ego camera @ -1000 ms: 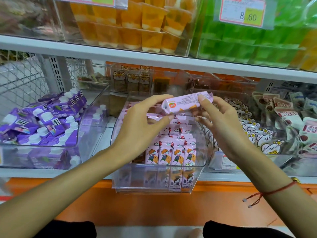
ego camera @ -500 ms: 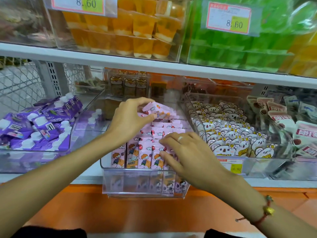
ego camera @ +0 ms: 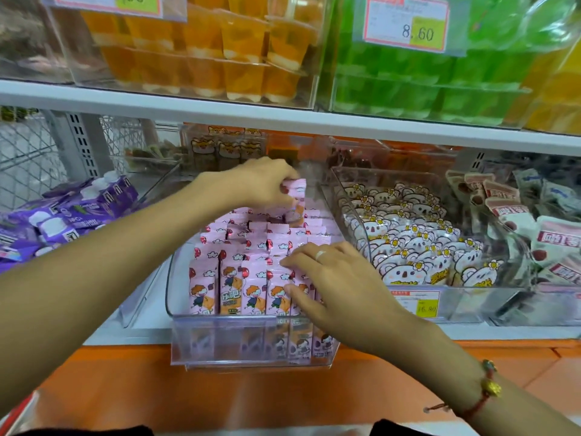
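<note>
A clear plastic bin [ego camera: 251, 341] on the shop shelf holds several rows of upright pink snack packets [ego camera: 232, 278] printed with a cartoon child. My left hand [ego camera: 261, 184] reaches over the back of the bin and pinches one pink packet [ego camera: 297, 191] by its top, holding it upright above the rear rows. My right hand [ego camera: 333, 284] lies at the bin's front right, its fingers spread and pressing against the tops and faces of the front packets.
A bin of purple spouted pouches [ego camera: 63, 215] stands to the left. To the right is a bin of koala-print packets [ego camera: 418, 247], then pink and grey pouches [ego camera: 534, 234]. The shelf above [ego camera: 283, 118] carries orange and green jelly cups. An orange ledge [ego camera: 251, 398] runs below.
Both hands held one pink packet above the bin. The right hand let go and dropped onto the front packets; the left hand carried the packet to the back and turned it upright.
</note>
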Motion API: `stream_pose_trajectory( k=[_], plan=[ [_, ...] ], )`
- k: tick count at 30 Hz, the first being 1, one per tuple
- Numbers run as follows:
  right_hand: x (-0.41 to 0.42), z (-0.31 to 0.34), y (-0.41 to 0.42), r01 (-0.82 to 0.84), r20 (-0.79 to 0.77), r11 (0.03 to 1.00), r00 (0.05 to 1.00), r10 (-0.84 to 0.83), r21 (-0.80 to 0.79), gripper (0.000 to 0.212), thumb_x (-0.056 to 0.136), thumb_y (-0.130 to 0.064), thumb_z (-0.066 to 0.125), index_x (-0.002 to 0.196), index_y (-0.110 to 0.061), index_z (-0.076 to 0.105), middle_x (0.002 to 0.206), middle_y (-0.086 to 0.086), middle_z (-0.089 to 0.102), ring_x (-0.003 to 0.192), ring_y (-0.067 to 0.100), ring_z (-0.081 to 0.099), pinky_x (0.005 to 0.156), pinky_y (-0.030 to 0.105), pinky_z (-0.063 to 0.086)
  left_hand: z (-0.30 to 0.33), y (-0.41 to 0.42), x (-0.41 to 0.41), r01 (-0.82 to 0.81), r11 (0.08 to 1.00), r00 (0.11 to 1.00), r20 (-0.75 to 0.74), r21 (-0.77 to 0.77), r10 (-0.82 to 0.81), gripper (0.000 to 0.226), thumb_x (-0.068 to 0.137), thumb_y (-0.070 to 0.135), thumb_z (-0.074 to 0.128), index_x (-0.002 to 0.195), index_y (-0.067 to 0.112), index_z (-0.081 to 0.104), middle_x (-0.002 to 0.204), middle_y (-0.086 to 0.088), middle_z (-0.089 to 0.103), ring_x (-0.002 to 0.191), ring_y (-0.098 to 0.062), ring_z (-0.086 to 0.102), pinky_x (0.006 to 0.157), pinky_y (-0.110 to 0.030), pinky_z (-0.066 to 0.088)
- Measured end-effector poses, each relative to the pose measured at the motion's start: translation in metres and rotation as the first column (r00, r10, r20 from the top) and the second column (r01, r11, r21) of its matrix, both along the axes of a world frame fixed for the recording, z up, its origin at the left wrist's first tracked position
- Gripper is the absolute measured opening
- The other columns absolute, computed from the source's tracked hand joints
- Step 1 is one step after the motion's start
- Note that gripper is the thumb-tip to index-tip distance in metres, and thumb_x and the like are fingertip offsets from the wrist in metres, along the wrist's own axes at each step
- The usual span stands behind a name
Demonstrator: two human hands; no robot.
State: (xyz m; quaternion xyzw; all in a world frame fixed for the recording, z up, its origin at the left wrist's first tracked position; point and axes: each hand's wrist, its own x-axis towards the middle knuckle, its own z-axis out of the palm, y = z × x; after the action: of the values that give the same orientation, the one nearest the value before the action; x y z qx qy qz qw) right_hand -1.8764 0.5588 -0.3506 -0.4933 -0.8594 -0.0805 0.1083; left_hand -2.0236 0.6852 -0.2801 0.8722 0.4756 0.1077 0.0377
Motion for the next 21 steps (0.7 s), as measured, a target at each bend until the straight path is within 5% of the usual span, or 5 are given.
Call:
stream_pose_trajectory(
  k=[4, 9, 12, 17, 21],
  plan=[
    [0.000, 0.001, -0.001, -0.002, -0.008, 1.000, 1.000, 0.001, -0.012, 0.040, 0.099, -0.043, 0.037, 0.133, -0.026, 0.050, 0.127, -0.008, 0.054, 0.110, 0.012, 0.049, 0.096, 0.026, 0.022, -0.016, 0.014, 0.006, -0.023, 1.000, 0.963, 0.268, 0.018, 0.018, 0.042, 0.084, 0.037, 0.070, 0.120, 0.025, 0.052, 0.101, 0.007, 0.062, 0.094, -0.016, 0.058, 0.077, -0.026, 0.042],
    [0.000, 0.001, -0.002, -0.004, -0.014, 1.000, 1.000, 0.004, -0.008, 0.039, 0.099, -0.043, 0.037, 0.131, -0.026, 0.051, 0.125, -0.009, 0.055, 0.108, 0.011, 0.049, 0.095, 0.025, 0.022, -0.045, 0.018, -0.004, 0.003, 0.996, 1.000, -0.015, -0.093, -0.005, 0.027, 0.092, 0.041, 0.058, 0.110, 0.023, 0.068, 0.127, 0.001, 0.061, 0.110, -0.020, 0.057, 0.092, -0.038, 0.047],
    [-0.001, 0.002, -0.001, -0.009, -0.013, 1.000, 1.000, 0.009, 0.003, 0.038, 0.098, -0.043, 0.038, 0.130, -0.026, 0.052, 0.122, -0.010, 0.056, 0.106, 0.011, 0.050, 0.094, 0.025, 0.023, -0.052, 0.016, -0.008, 0.030, 0.993, 0.998, -0.042, -0.117, -0.035, 0.036, 0.099, 0.036, 0.045, 0.086, 0.010, 0.067, 0.133, -0.002, 0.053, 0.113, -0.025, 0.052, 0.095, -0.044, 0.043],
    [0.002, 0.002, -0.001, -0.030, -0.015, 1.000, 0.999, 0.030, 0.008, 0.040, 0.099, -0.043, 0.037, 0.133, -0.026, 0.049, 0.128, -0.009, 0.054, 0.114, 0.011, 0.046, 0.095, 0.024, 0.021, -0.040, 0.007, -0.002, 0.049, 0.999, 0.998, -0.040, 0.007, -0.048, 0.037, 0.096, 0.046, 0.048, 0.122, 0.024, 0.061, 0.128, -0.002, 0.057, 0.114, -0.022, 0.050, 0.094, -0.040, 0.043],
    [0.006, 0.001, -0.003, -0.071, 0.022, 0.997, 0.997, 0.071, 0.014, 0.043, 0.099, -0.040, 0.037, 0.138, -0.024, 0.046, 0.137, -0.006, 0.049, 0.130, 0.011, 0.033, 0.104, 0.026, 0.022, -0.043, 0.003, 0.005, 0.047, 0.999, 0.999, 0.000, 0.018, -0.047, 0.026, 0.089, 0.040, 0.063, 0.105, 0.022, 0.071, 0.115, 0.004, 0.066, 0.102, -0.015, 0.056, 0.081, -0.032, 0.044]
  ],
)
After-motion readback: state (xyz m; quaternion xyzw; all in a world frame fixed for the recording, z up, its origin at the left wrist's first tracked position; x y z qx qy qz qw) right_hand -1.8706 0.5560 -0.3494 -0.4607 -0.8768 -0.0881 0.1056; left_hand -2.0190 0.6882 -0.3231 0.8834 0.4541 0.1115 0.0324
